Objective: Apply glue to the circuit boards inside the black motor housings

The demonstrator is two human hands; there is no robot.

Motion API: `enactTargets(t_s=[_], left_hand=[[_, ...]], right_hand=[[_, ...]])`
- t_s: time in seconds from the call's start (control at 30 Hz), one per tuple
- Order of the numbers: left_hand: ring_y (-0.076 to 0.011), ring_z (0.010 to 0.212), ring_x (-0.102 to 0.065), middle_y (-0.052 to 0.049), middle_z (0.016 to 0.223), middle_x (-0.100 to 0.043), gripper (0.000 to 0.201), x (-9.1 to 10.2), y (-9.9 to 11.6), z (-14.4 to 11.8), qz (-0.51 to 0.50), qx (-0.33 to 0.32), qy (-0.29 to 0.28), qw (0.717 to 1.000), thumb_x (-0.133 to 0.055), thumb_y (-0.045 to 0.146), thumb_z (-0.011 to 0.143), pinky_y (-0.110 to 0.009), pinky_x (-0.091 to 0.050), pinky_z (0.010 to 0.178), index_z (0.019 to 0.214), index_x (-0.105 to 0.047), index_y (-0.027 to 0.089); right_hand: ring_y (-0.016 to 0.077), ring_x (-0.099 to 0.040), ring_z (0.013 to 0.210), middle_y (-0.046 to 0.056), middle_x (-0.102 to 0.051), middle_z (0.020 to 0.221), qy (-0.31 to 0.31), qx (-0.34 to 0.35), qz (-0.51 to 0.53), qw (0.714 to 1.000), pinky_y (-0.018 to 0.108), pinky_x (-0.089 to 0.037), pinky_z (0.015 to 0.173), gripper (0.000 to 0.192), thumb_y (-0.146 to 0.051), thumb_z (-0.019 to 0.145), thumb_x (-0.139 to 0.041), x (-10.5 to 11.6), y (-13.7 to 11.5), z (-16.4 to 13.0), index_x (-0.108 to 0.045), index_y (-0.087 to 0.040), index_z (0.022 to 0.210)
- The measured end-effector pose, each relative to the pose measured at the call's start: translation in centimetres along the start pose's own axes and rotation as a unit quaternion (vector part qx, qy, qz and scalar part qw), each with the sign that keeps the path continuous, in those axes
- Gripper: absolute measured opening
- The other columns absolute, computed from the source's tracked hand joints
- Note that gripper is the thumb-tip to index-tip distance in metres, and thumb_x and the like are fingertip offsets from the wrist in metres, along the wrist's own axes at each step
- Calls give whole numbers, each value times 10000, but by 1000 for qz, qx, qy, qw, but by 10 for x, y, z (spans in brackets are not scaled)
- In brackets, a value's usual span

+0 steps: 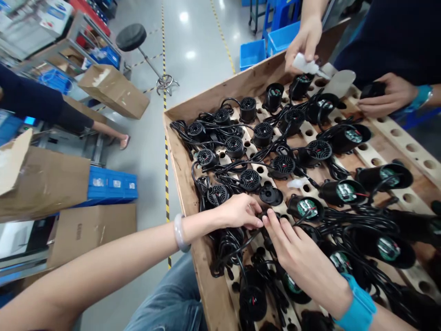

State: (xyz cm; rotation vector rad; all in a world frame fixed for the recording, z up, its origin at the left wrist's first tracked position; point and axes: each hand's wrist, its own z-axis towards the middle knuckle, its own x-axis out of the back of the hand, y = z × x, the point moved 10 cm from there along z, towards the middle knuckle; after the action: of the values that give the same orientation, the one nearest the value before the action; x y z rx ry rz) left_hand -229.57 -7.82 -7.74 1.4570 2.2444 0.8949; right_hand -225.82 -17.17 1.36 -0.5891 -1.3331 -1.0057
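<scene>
My left hand (237, 211), a pale bangle on its wrist, reaches over the near edge of a wooden tray (182, 156), and its bent fingers pinch a small black round unit (270, 214). My right hand (303, 257) wears a blue wrist strap. Its fingers are stretched out flat and its tips touch the same unit. The tray has rows of holes and holds several black cylindrical units with tangled black cables. Some show a grille (250, 179) and others a green circuit board (306, 208). A loose black cap (271, 195) lies just beyond my fingers.
At the tray's far right, a co-worker's hand (305, 39) holds a white piece (306, 65), and the other hand (389, 94) grips a black part. Another person's arm (69, 117) is at left. Cardboard boxes (113, 89), blue crates (112, 184) and a stool (131, 37) stand on the floor.
</scene>
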Motion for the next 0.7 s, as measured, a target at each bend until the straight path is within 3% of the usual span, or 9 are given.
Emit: enactTargets(t_s=[0.1, 0.27, 0.4, 0.5, 0.6, 0.7], left_hand=[[-144, 585, -654, 23, 577, -629, 254, -3, -1, 4, -40, 33, -7, 999, -715, 58, 655, -273, -544, 623, 878, -602, 105], [-141, 593, -649, 33, 584, -622, 244, 0, 6, 5, 68, 28, 18, 997, -715, 97, 647, -213, -498, 547, 867, -613, 129], [-157, 651, -651, 21, 642, -646, 250, 3, 19, 2, 194, -35, 51, 979, -698, 159, 648, -216, -480, 564, 887, -626, 159], [-153, 645, -638, 14, 689, -657, 289, 2, 26, -1, 227, -67, 45, 971, -659, 159, 674, -219, -483, 570, 959, -611, 174], [-141, 636, -638, -6, 795, -668, 308, -2, 30, -2, 219, -86, 18, 972, -652, 145, 681, -211, -494, 569, 982, -595, 174], [-124, 572, -629, -23, 875, -656, 318, -5, 29, 0, 179, -84, -6, 980, -624, 113, 693, -209, -499, 516, 1000, -570, 175]], right_hand=[[337, -600, 1031, 263, -529, 1318, 1, -17, 16, 1000, 410, -568, 679, 544, 21, 748, -320, -1, 2, -2, -549, 54, 1241], [340, -578, 1073, 276, -514, 1325, 2, -40, 34, 999, 410, -568, 716, 544, 27, 746, -319, -5, -1, -4, -521, 82, 1248], [328, -570, 1087, 267, -497, 1342, 10, -59, 59, 996, 410, -569, 757, 538, 35, 749, -320, -8, 1, -3, -510, 74, 1252], [296, -572, 1095, 235, -523, 1313, 10, -107, 137, 985, 400, -561, 830, 447, -26, 830, -372, -8, 12, -5, -528, 0, 1248], [227, -639, 954, 165, -627, 1095, 41, -272, 251, 928, 335, -575, 757, 366, -187, 925, -421, -3, 41, -20, -510, -110, 1271], [163, -642, 567, 24, -637, 701, 11, -431, 396, 811, 268, -548, 524, 387, -306, 934, -446, -21, 51, -41, -432, -155, 1290]])
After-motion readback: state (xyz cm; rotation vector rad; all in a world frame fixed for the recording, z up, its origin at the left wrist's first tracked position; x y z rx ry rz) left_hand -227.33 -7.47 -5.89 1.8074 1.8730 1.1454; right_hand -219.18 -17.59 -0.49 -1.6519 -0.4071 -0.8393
